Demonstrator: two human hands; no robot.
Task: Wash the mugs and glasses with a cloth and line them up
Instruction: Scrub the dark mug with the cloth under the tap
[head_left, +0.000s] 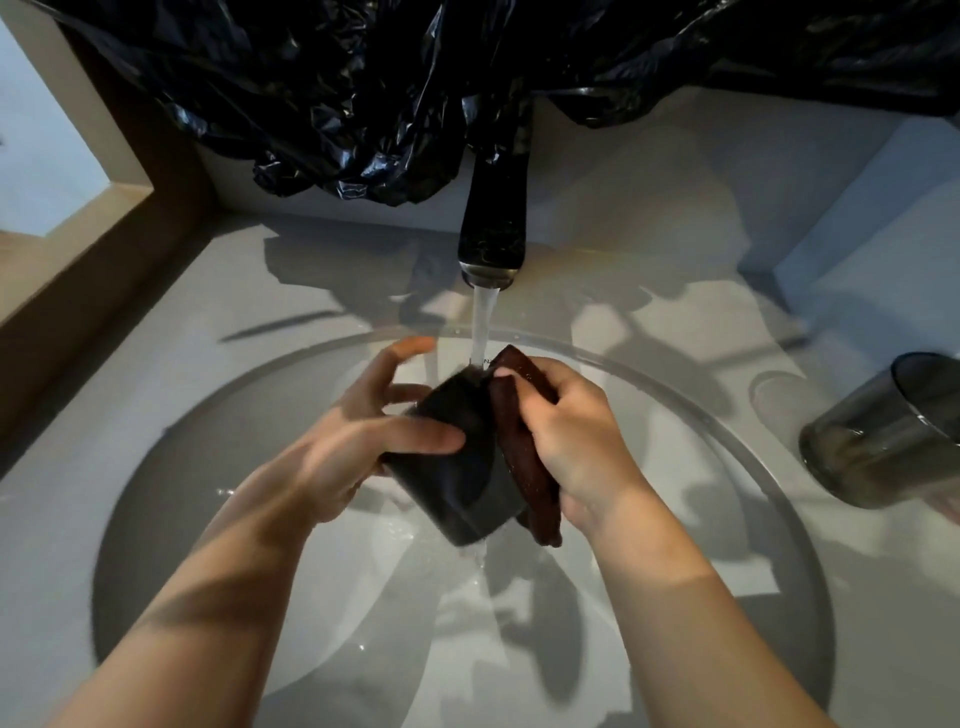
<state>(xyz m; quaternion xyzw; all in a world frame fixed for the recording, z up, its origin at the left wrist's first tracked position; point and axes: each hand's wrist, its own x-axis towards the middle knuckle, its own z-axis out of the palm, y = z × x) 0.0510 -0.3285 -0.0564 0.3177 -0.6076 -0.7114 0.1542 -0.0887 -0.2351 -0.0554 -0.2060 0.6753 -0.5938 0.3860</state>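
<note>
Far left of the fingers: a wooden ledge (104, 249) runs along the edge of the pale grey bench (156, 364). The bench surface is smooth and crossed by hard shadows.

Sunk into the bench, under both hands: a round sink (156, 519), wet, with its left wall in shade and splashes on its floor.

Left hand (353, 441): over the sink and grasping the dark cup (457, 467). The thumb lies across the cup's near side and the fingers (405, 392) curl round its far side, with the forefinger lifted clear.

Dark cup: held in the air between the two hands, tilted, base toward the camera and mouth toward the tap. No handle shows.

Above and beyond the fingers: a dark tap (496, 228) is running. The water (483, 322) falls onto the cup's upper edge and drips off its lower end.

Behind the tap: crumpled black plastic sheet (363, 104) hangs across the whole back wall.

Cloth (519, 447): dark red-brown and wet, pressed against the cup's right side.

Right hand (576, 441): fingers clenched round the cloth, holding it against the cup.

Well right of the fingers: a smoked glass (878, 441) stands on the bench beside the sink rim, partly cut off by the frame edge. A white panel (872, 234) rises behind it.
</note>
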